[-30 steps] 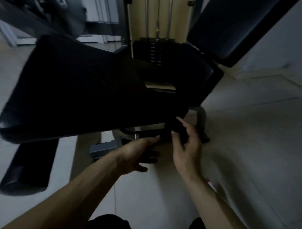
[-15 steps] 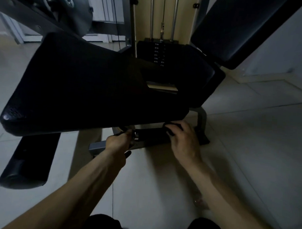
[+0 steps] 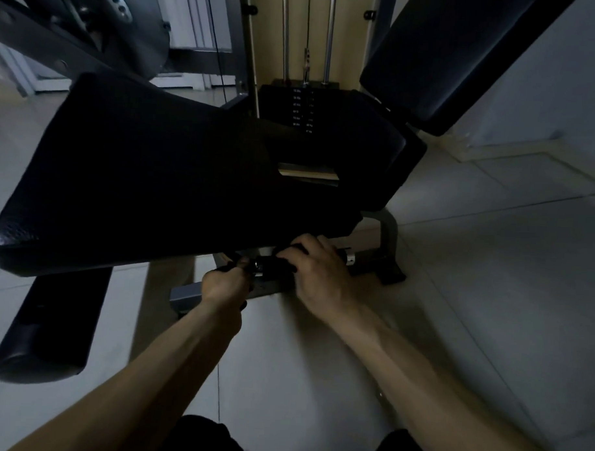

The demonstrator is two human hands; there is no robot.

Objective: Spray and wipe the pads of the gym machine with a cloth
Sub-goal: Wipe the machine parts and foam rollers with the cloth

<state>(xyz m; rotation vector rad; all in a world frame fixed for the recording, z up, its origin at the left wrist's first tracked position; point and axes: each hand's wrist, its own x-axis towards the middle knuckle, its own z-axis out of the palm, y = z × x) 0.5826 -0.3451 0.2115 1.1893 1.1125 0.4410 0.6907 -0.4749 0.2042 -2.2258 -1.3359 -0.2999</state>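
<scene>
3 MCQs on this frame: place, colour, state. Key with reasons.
1. Where are both hands? A under the seat pad front edge; B on the back pad; C on the weight stack.
2. Pad colour? A red; B black; C white.
3. Right hand? A flat on floor; B out of view; C curled over a dark bar.
Key: 1 A, left hand and right hand sit below the seat pad; 2 B, its cover is black; 3 C, fingers wrap the dark bar; left hand grips a dark item.
</scene>
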